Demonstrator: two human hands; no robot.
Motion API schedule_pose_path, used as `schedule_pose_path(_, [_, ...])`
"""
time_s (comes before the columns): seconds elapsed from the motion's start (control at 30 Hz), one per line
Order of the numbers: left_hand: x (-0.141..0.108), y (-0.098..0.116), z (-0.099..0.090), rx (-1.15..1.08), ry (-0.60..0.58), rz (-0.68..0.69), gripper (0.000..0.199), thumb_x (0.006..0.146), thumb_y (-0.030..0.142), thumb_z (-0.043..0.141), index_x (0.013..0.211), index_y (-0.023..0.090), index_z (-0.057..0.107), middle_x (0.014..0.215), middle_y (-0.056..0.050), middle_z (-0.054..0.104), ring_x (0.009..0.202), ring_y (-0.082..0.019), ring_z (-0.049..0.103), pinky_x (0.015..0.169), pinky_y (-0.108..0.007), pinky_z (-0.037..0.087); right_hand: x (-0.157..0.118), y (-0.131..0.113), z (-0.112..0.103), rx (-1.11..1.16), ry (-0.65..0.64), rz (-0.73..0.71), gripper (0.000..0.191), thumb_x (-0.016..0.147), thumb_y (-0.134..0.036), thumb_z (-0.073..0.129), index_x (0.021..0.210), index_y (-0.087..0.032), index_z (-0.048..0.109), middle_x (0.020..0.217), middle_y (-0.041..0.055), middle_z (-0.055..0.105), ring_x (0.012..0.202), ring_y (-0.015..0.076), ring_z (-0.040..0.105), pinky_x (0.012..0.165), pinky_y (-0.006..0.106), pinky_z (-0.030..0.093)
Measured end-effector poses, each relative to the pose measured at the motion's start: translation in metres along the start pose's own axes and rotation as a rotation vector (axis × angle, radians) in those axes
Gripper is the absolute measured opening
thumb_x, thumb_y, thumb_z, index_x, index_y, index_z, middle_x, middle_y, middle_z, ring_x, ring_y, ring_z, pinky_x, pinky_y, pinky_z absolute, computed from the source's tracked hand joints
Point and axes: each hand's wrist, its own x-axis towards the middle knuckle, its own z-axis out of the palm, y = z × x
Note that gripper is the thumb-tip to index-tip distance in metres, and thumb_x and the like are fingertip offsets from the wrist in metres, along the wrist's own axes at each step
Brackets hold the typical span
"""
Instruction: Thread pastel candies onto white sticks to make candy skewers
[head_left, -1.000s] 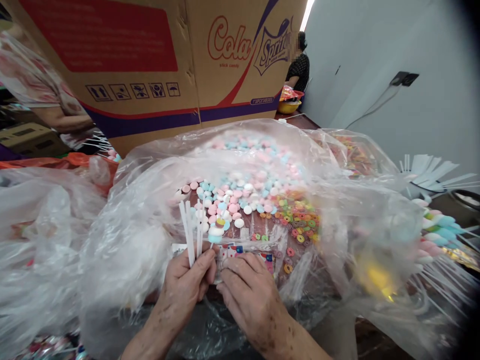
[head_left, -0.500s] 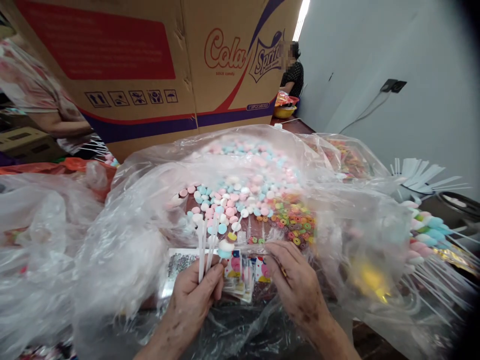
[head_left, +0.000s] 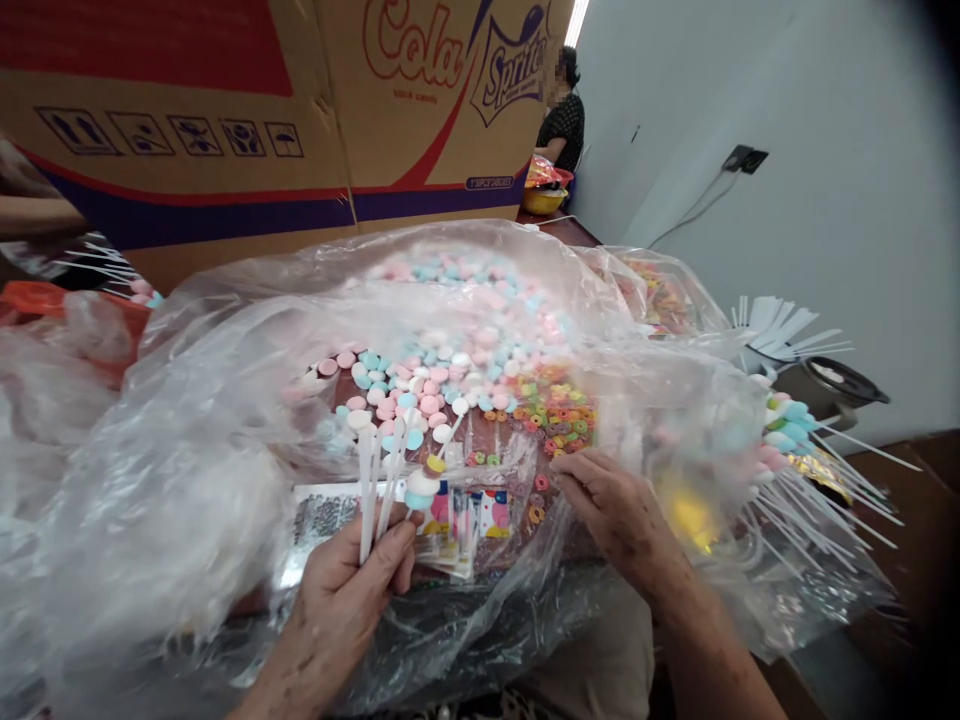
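My left hand (head_left: 356, 565) is closed around several white sticks (head_left: 367, 490). One stick it holds carries a skewered stack of marshmallows (head_left: 422, 490) in white and blue with a yellow piece above. My right hand (head_left: 611, 505) is to the right, fingers bent together at the near edge of the fruit-coloured ring candies (head_left: 562, 410); whatever its fingertips hold is hidden. Loose pink, white and blue marshmallows (head_left: 431, 385) lie piled behind the hands, partly under clear plastic (head_left: 247, 330). Printed packets (head_left: 457, 525) lie between my hands.
A big cardboard box (head_left: 262, 190) stands at the back. On the right are bundled marshmallow sticks (head_left: 791, 430), a container of white sticks (head_left: 780, 325) and a dark pot (head_left: 829, 385). One person (head_left: 566, 120) is at the back; another person's arm (head_left: 41, 215) shows at left.
The view has swung to the right. My right hand has moved right, away from the packets, and a few ring candies now show beside its fingertips. My left hand keeps its hold on the sticks.
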Motion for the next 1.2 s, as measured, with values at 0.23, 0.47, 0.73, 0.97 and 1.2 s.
schedule_pose_path(0.23, [0.001, 0.002, 0.003, -0.012, 0.038, -0.018, 0.025, 0.063, 0.035, 0.078, 0.053, 0.018, 0.063, 0.040, 0.004, 0.051, 0.046, -0.010, 0.043, 0.042, -0.020, 0.029, 0.000, -0.007, 0.004, -0.050, -0.117, -0.087, 0.016, 0.092, -0.017, 0.052, 0.085, -0.021, 0.066, 0.083, 0.0023, 0.065, 0.080, 0.0170, 0.061, 0.072, 0.028, 0.047])
schedule_pose_path(0.47, [0.000, 0.005, 0.004, -0.001, 0.041, -0.061, 0.025, 0.062, 0.036, 0.078, 0.052, 0.019, 0.062, 0.040, 0.004, 0.051, 0.045, -0.010, 0.042, 0.042, -0.022, 0.029, -0.006, -0.010, 0.020, -0.121, -0.120, -0.126, 0.016, 0.090, -0.015, 0.054, 0.077, -0.021, 0.062, 0.080, 0.0021, 0.061, 0.075, 0.0166, 0.059, 0.069, 0.028, 0.046])
schedule_pose_path(0.73, [-0.001, -0.001, -0.001, 0.079, -0.071, -0.038, 0.033, 0.073, 0.035, 0.072, 0.048, 0.019, 0.059, 0.047, 0.003, 0.052, 0.050, -0.011, 0.042, 0.048, -0.021, 0.030, -0.001, -0.013, 0.026, 0.022, 0.050, -0.089, 0.015, 0.086, -0.009, 0.051, 0.090, -0.020, 0.061, 0.087, 0.0036, 0.062, 0.083, 0.0177, 0.060, 0.075, 0.029, 0.048])
schedule_pose_path(0.97, [-0.001, 0.000, 0.000, 0.138, -0.059, -0.019, 0.038, 0.071, 0.043, 0.068, 0.043, 0.020, 0.056, 0.045, 0.002, 0.048, 0.049, -0.013, 0.039, 0.050, -0.024, 0.031, 0.001, -0.021, 0.036, 0.008, -0.007, -0.132, 0.013, 0.086, -0.008, 0.052, 0.087, -0.019, 0.059, 0.085, 0.0043, 0.061, 0.083, 0.0197, 0.058, 0.075, 0.032, 0.049])
schedule_pose_path(1.2, [-0.002, -0.002, 0.001, 0.164, -0.113, 0.003, 0.040, 0.076, 0.042, 0.064, 0.044, 0.020, 0.053, 0.047, 0.003, 0.047, 0.050, -0.013, 0.039, 0.050, -0.024, 0.030, -0.001, -0.020, 0.045, -0.057, 0.056, -0.160, 0.018, 0.082, -0.004, 0.047, 0.084, -0.019, 0.056, 0.083, 0.0055, 0.061, 0.083, 0.0214, 0.056, 0.075, 0.034, 0.048])
